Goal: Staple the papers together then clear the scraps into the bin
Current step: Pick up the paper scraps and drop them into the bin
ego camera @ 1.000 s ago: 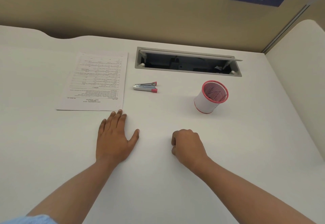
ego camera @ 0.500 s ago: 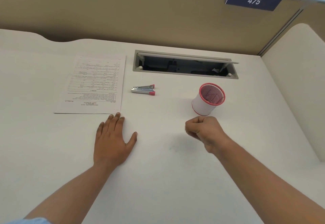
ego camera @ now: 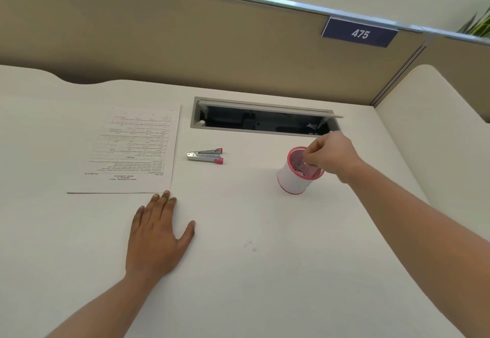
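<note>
The printed papers (ego camera: 132,149) lie flat on the white desk at the left. To their right a small silver stapler (ego camera: 205,155) with pink ends rests on its side. Further right stands a small white bin (ego camera: 291,178) with a pink mesh rim. My right hand (ego camera: 328,154) hovers over the bin's mouth, fingers bunched together and pointing down; whatever they hold is hidden. My left hand (ego camera: 156,234) lies flat on the desk, fingers spread, fingertips just below the papers' near right corner. A few tiny scraps (ego camera: 250,246) lie on the desk in front of me.
An open cable tray (ego camera: 265,121) is recessed in the desk behind the stapler and bin. A tan partition with a "475" plate (ego camera: 360,32) closes off the back. A cream side panel (ego camera: 437,115) borders the desk on the right.
My right hand, closed in a fist, has lifted off the desk and travelled forward and right until it is over the bin. My left hand has stayed flat in place.
</note>
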### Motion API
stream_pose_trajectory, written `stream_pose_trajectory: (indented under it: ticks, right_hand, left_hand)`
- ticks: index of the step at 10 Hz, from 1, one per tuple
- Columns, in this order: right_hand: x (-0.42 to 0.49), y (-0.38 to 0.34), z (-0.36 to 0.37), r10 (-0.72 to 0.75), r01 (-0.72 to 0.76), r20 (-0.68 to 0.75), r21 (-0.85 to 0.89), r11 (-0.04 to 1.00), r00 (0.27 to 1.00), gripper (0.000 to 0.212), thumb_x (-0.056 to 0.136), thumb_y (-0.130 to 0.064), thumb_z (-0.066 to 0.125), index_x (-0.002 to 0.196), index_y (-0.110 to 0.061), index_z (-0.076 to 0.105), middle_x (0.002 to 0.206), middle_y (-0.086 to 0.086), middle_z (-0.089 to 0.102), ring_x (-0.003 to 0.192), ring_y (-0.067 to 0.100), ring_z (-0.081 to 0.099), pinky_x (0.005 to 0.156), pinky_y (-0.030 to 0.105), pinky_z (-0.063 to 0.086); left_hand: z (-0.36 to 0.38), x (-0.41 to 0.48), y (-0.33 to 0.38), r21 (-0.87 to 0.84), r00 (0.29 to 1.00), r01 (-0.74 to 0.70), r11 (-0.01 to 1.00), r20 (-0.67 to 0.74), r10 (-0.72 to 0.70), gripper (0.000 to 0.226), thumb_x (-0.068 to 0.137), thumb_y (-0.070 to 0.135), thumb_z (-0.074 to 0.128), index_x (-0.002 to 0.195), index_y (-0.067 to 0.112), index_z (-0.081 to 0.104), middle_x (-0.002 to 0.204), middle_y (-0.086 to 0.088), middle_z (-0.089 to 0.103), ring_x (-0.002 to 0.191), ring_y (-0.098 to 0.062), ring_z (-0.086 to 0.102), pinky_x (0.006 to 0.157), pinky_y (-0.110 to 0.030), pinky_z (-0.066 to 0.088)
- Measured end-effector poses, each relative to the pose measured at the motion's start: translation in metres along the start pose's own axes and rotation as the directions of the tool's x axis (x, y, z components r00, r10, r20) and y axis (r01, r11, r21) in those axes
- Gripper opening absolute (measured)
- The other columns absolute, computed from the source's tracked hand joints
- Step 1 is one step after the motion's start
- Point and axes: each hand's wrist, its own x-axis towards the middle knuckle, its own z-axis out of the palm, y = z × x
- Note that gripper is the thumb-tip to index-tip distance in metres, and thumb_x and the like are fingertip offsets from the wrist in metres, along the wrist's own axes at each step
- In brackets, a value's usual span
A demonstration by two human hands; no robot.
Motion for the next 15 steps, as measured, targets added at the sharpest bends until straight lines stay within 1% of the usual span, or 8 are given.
stream_pose_trajectory:
  ticks: [2, 4, 8, 9, 10, 11, 13, 15]
  right_hand:
    - [0.01, -0.008, 0.007, -0.142, 0.173, 0.106, -0.402, 0.899, 0.984, 0.017, 0.084, -0.007, 0.066, 0.093, -0.014, 0.079, 0.104, 0.009, 0.073, 0.092, 0.027, 0.066, 0.08, 0.037, 0.059]
    - [0.011, -0.007, 0.005, -0.148, 0.211, 0.177, -0.423, 0.881, 0.973, 0.03, 0.083, 0.001, 0.059, 0.093, -0.02, 0.078, 0.107, 0.007, 0.072, 0.096, 0.03, 0.066, 0.082, 0.043, 0.059]
    - [0.003, -0.006, -0.002, -0.17, 0.18, 0.065, -0.198, 0.964, 0.983, 0.015, 0.078, -0.003, 0.065, 0.078, -0.013, 0.075, 0.076, -0.002, 0.066, 0.075, 0.017, 0.06, 0.051, 0.02, 0.044]
    - [-0.013, -0.009, 0.005, -0.152, 0.152, 0.01, -0.098, 0.983, 0.988, 0.013, 0.078, -0.007, 0.065, 0.078, -0.014, 0.075, 0.078, -0.003, 0.066, 0.077, 0.013, 0.058, 0.058, 0.024, 0.047]
    - [-0.036, -0.002, 0.032, -0.173, 0.185, 0.133, -0.087, 0.979, 0.976, 0.013, 0.077, -0.004, 0.067, 0.079, -0.014, 0.075, 0.079, -0.002, 0.069, 0.076, 0.015, 0.063, 0.066, 0.026, 0.052]
    - [-0.061, 0.016, 0.071, -0.215, 0.261, 0.297, -0.125, 0.957, 0.93, 0.02, 0.078, 0.001, 0.06, 0.08, -0.013, 0.075, 0.079, -0.003, 0.07, 0.077, 0.017, 0.066, 0.067, 0.026, 0.053]
    - [-0.092, 0.047, 0.12, -0.258, 0.366, 0.277, -0.474, 0.801, 0.925, 0.036, 0.077, 0.003, 0.044, 0.1, -0.011, 0.068, 0.101, 0.008, 0.067, 0.093, 0.029, 0.062, 0.079, 0.038, 0.054]
    - [-0.126, 0.048, 0.14, -0.387, 0.501, 0.324, -0.452, 0.738, 0.863, 0.025, 0.082, -0.001, 0.043, 0.094, -0.01, 0.064, 0.093, 0.007, 0.058, 0.089, 0.028, 0.056, 0.073, 0.039, 0.052]
  left_hand:
    - [0.001, 0.001, -0.001, 0.002, 1.0, -0.006, 1.0, 0.001, 0.006, 0.079, 0.085, 0.065, 0.037, 0.142, 0.012, 0.05, 0.156, -0.004, 0.045, 0.147, -0.023, 0.036, 0.122, -0.044, 0.021]
    - [0.0, 0.0, 0.0, 0.01, 1.0, -0.008, 1.0, 0.001, 0.008, 0.079, 0.086, 0.065, 0.036, 0.142, 0.012, 0.05, 0.156, -0.004, 0.045, 0.147, -0.023, 0.036, 0.122, -0.044, 0.021]
    - [0.0, 0.0, 0.0, 0.004, 1.0, -0.013, 1.0, -0.014, 0.013, 0.078, 0.086, 0.064, 0.038, 0.14, 0.01, 0.052, 0.154, -0.007, 0.047, 0.145, -0.026, 0.039, 0.121, -0.046, 0.024]
    - [0.0, -0.001, 0.0, 0.006, 1.0, -0.014, 1.0, -0.01, 0.014, 0.078, 0.086, 0.064, 0.037, 0.141, 0.01, 0.051, 0.154, -0.007, 0.046, 0.146, -0.025, 0.038, 0.121, -0.046, 0.024]
    - [-0.001, -0.001, 0.001, 0.003, 1.0, -0.009, 1.0, -0.01, 0.009, 0.078, 0.086, 0.064, 0.038, 0.142, 0.01, 0.05, 0.155, -0.006, 0.045, 0.147, -0.024, 0.036, 0.122, -0.045, 0.022]
    - [-0.001, 0.0, 0.002, -0.006, 1.0, 0.001, 1.0, -0.008, -0.001, 0.079, 0.086, 0.064, 0.037, 0.143, 0.011, 0.049, 0.157, -0.004, 0.043, 0.148, -0.023, 0.034, 0.123, -0.045, 0.02]
    - [-0.003, -0.001, 0.002, -0.003, 1.0, 0.0, 1.0, -0.003, 0.0, 0.078, 0.086, 0.064, 0.037, 0.144, 0.012, 0.048, 0.158, -0.004, 0.042, 0.149, -0.023, 0.033, 0.123, -0.044, 0.018]
    - [-0.004, -0.001, 0.002, -0.003, 1.0, 0.002, 1.0, 0.0, -0.002, 0.079, 0.086, 0.064, 0.036, 0.145, 0.012, 0.046, 0.159, -0.004, 0.04, 0.15, -0.023, 0.031, 0.124, -0.043, 0.016]
